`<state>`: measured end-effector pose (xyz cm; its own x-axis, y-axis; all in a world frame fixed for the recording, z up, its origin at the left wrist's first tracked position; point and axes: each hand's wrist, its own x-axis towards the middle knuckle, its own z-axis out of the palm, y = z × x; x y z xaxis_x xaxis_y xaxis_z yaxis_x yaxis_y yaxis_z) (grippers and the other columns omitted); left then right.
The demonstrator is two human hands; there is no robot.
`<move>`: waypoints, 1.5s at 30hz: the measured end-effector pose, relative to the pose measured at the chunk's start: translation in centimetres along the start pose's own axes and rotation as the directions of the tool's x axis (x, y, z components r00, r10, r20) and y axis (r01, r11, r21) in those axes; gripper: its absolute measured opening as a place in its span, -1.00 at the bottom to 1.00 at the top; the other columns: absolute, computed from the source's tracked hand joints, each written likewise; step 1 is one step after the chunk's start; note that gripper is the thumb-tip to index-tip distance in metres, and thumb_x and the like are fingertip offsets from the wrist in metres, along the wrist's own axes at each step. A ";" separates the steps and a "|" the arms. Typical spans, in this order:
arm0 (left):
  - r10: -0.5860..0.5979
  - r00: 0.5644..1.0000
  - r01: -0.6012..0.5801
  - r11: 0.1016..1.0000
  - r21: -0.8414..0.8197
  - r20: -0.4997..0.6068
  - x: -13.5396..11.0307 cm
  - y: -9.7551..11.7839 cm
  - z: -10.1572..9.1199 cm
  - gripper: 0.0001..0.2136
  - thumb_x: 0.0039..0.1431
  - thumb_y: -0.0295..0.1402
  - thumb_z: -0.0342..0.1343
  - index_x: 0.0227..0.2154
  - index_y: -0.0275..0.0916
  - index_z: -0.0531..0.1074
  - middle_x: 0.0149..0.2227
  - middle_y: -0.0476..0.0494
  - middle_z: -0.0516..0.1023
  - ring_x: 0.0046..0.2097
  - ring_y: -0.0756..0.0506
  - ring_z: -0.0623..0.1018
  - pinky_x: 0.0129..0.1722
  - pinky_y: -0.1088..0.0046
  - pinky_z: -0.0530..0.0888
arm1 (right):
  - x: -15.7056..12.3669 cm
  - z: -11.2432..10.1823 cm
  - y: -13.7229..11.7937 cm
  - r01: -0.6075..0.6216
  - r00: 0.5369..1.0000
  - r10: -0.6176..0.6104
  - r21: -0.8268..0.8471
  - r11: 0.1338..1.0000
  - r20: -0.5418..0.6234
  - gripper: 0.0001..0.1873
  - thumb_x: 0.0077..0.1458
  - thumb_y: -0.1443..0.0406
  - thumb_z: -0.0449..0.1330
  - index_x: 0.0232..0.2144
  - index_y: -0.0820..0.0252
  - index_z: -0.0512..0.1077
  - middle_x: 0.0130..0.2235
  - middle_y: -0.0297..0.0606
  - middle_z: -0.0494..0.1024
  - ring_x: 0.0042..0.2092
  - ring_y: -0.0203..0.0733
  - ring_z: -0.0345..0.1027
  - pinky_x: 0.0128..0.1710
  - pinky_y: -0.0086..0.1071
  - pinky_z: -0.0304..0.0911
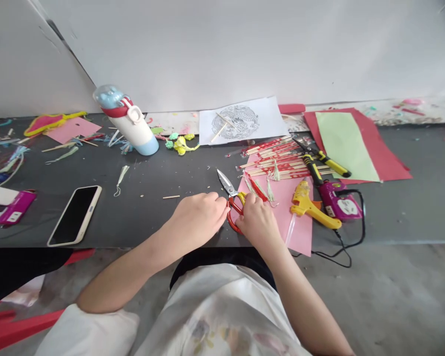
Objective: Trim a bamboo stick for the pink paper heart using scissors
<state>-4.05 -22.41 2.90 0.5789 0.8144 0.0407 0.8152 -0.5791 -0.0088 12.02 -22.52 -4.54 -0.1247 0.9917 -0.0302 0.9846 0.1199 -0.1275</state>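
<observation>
My left hand (199, 217) and my right hand (258, 222) rest close together at the front edge of the dark table (152, 183). Between them lie red-handled scissors (228, 190), blades pointing away from me to the upper left. Both hands have curled fingers at the scissor handles. My right hand lies on a pink paper sheet (292, 217) next to small red and pale tassels (259, 188). What the fingertips pinch is hidden.
A yellow glue gun (311, 205), a purple power socket (339, 202) with black cord, a bundle of red-wrapped sticks (278, 158) and yellow-handled cutters (324, 160) lie to the right. A phone (74, 214) and a white-and-blue bottle (128, 121) are left; papers (356, 143) lie behind.
</observation>
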 end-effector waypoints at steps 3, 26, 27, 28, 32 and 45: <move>-0.043 0.999 0.043 0.999 0.014 -0.009 0.0 -0.2 -0.1 -0.74 0.32 -0.31 -0.12 -0.42 -0.22 0.40 -0.46 -0.05 0.45 -0.44 -0.06 0.49 -0.50 0.41 0.21 | 0.4 0.1 -0.3 0.012 1.000 -0.012 -0.019 1.000 -0.008 -0.75 0.00 0.55 0.00 -0.21 0.43 0.31 -0.30 0.05 0.45 -0.28 0.05 0.41 -0.36 -0.29 0.22; -0.503 0.851 0.503 0.863 0.040 0.151 -4.9 -9.9 5.0 -0.74 0.20 -0.41 -0.09 -0.26 -0.19 0.52 -0.20 -0.19 0.55 -0.21 -0.17 0.52 -0.29 0.37 0.36 | -1.4 -0.7 4.0 -0.129 0.988 0.144 0.766 0.629 0.047 -0.67 -0.09 0.14 0.23 -0.26 0.15 0.34 -0.57 -0.48 0.36 -0.55 -0.24 0.28 -0.54 -0.41 0.15; -0.494 0.857 0.495 0.868 0.033 0.145 -4.9 -10.1 5.2 -0.75 0.20 -0.41 -0.09 -0.26 -0.20 0.52 -0.20 -0.20 0.54 -0.19 -0.18 0.52 -0.27 0.36 0.36 | -1.6 -0.4 4.0 -0.146 0.987 0.138 0.804 0.576 0.080 -0.67 -0.10 0.15 0.24 -0.27 0.16 0.34 -0.58 -0.50 0.33 -0.56 -0.27 0.25 -0.54 -0.41 0.15; -0.487 0.862 0.489 0.872 0.025 0.139 -4.8 -10.2 5.4 -0.75 0.20 -0.41 -0.08 -0.27 -0.20 0.52 -0.21 -0.20 0.53 -0.19 -0.18 0.51 -0.27 0.36 0.36 | -1.8 -0.2 4.0 -0.172 0.984 0.133 0.831 0.529 0.119 -0.67 -0.12 0.17 0.26 -0.28 0.16 0.34 -0.58 -0.51 0.31 -0.56 -0.28 0.23 -0.53 -0.41 0.15; -0.467 0.876 0.472 0.882 -0.015 0.118 -4.7 -11.0 6.1 -0.81 0.17 -0.42 -0.04 -0.36 -0.21 0.50 -0.26 -0.19 0.51 -0.22 -0.17 0.50 -0.29 0.35 0.37 | -2.5 0.5 3.7 -0.247 0.969 0.125 0.894 0.374 0.215 -0.62 -0.21 0.22 0.32 -0.29 0.16 0.35 -0.56 -0.50 0.34 -0.54 -0.31 0.22 -0.49 -0.40 0.18; -0.564 0.823 0.256 0.258 -0.932 0.070 -4.2 -5.9 4.5 -0.78 0.17 -0.17 0.11 -0.31 -0.24 0.36 -0.36 -0.09 0.55 -0.31 -0.04 0.55 -0.26 0.44 0.49 | -4.9 1.4 2.5 0.040 0.999 0.012 0.999 -0.006 -0.040 -0.61 0.01 0.34 0.26 -0.17 0.02 0.18 -0.40 -0.47 0.43 -0.44 -0.30 0.39 -0.41 -0.35 0.38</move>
<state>-11.16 -22.23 -1.72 0.0180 0.9993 -0.0313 0.3430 0.0232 0.9391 14.89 -27.13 -6.10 -0.1076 0.9942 0.0082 -0.1337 -0.0063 -0.9910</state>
